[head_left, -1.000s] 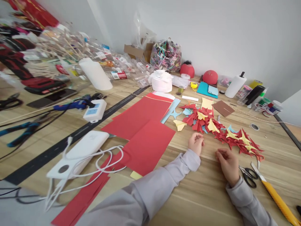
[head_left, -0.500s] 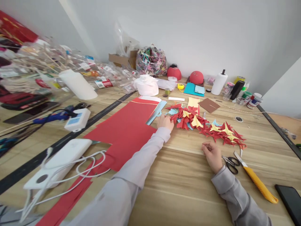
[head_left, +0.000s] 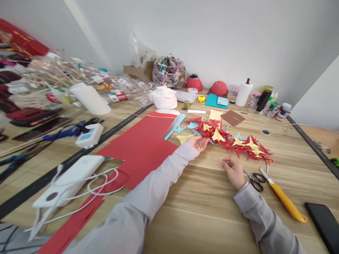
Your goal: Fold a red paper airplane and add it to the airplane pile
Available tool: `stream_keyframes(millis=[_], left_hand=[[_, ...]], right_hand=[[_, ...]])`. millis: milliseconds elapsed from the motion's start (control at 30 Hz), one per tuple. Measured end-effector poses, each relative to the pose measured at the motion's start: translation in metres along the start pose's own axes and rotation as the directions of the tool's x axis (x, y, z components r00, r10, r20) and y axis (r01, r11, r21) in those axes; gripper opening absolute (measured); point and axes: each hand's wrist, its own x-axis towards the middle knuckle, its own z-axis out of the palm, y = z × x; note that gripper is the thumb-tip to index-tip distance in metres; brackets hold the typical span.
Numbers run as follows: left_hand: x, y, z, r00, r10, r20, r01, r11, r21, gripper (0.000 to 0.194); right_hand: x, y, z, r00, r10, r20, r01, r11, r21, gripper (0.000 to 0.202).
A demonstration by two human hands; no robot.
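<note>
My left hand (head_left: 199, 143) is turned palm up with its fingers loosely apart and nothing visible in it. It lies at the near edge of a heap of folded paper stars (head_left: 212, 130), mostly red with some yellow and light blue. By its wrist rests a yellow folded paper piece (head_left: 184, 138), and just beyond that a light blue paper star (head_left: 180, 129). My right hand (head_left: 234, 172) rests on the table in front of the heap, its fingers curled in against the thumb; whatever they may hold is hidden. Black-handled scissors (head_left: 255, 180) lie right beside it.
Red paper sheets (head_left: 140, 141) spread left of my left forearm. A yellow utility knife (head_left: 287, 201) and a black phone (head_left: 321, 220) lie at the right. White cables cross a white power strip (head_left: 71, 181) at the left. Bottles and jars (head_left: 283, 111) stand along the back.
My left hand has moved right, away from the light blue strips, and turned palm up. The yellow paper piece by its wrist now shows. My right hand keeps its curled pose; the view has shifted slightly.
</note>
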Motion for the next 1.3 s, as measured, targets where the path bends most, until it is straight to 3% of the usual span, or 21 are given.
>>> stream_keyframes(millis=[100, 200, 300, 367, 433, 500, 600, 700, 800, 1000, 1133, 1233, 1300], left_hand=[[-0.012, -0.01, 0.005, 0.992, -0.097, 0.082, 0.097, 0.995, 0.003, 0.028], [-0.021, -0.019, 0.005, 0.989, -0.11, 0.098, 0.104, 0.992, 0.065, 0.019], [-0.025, -0.025, 0.003, 0.999, -0.025, 0.041, 0.017, 0.982, 0.186, 0.01], [-0.024, -0.026, -0.001, 0.995, 0.098, -0.034, -0.082, 0.947, 0.311, 0.005], [-0.02, -0.023, -0.008, 0.958, 0.265, -0.114, -0.186, 0.868, 0.46, 0.002], [-0.015, -0.02, -0.017, 0.89, 0.427, -0.16, -0.254, 0.755, 0.605, 0.013], [-0.006, -0.017, -0.031, 0.811, 0.571, -0.126, -0.256, 0.541, 0.801, 0.03], [0.003, -0.02, -0.037, 0.803, 0.595, -0.035, -0.213, 0.341, 0.916, 0.03], [0.007, -0.023, -0.035, 0.811, 0.585, 0.014, -0.181, 0.228, 0.957, 0.019], [-0.001, -0.011, -0.024, 0.783, 0.62, 0.057, -0.129, 0.071, 0.989, 0.026], [-0.001, -0.001, -0.025, 0.695, 0.713, 0.091, -0.089, -0.04, 0.995, 0.031], [0.008, 0.001, -0.034, 0.633, 0.766, 0.112, -0.147, -0.024, 0.989, 0.034], [0.017, -0.002, -0.042, 0.651, 0.75, 0.113, -0.198, 0.025, 0.98, 0.035]], right_hand=[[0.0, -0.001, 0.0, 1.0, -0.015, 0.008, 0.015, 1.0, 0.0, 0.022], [0.0, -0.005, 0.0, 1.0, -0.022, 0.003, 0.022, 1.0, -0.006, 0.021], [-0.001, -0.01, 0.0, 0.999, -0.037, -0.006, 0.037, 0.999, 0.002, 0.021], [-0.001, -0.011, 0.0, 0.999, -0.044, -0.01, 0.044, 0.999, -0.002, 0.021], [-0.001, -0.012, 0.0, 0.999, -0.046, -0.014, 0.045, 0.999, -0.014, 0.02], [-0.001, -0.011, 0.0, 0.999, -0.048, -0.014, 0.048, 0.999, -0.023, 0.02], [-0.001, -0.01, 0.0, 0.999, -0.051, -0.01, 0.05, 0.998, -0.031, 0.02], [-0.001, -0.011, 0.0, 0.999, -0.049, -0.012, 0.049, 0.998, -0.037, 0.02], [-0.001, -0.012, 0.0, 0.999, -0.049, -0.013, 0.048, 0.998, -0.042, 0.02], [-0.002, -0.012, 0.0, 0.999, -0.041, 0.006, 0.042, 0.999, -0.031, 0.017], [-0.002, -0.012, 0.001, 0.999, -0.039, -0.002, 0.038, 0.999, -0.03, 0.016], [-0.002, -0.01, 0.002, 0.999, -0.038, -0.002, 0.038, 0.999, -0.025, 0.017], [-0.002, -0.01, 0.002, 0.999, -0.034, 0.003, 0.034, 0.999, -0.031, 0.016]])
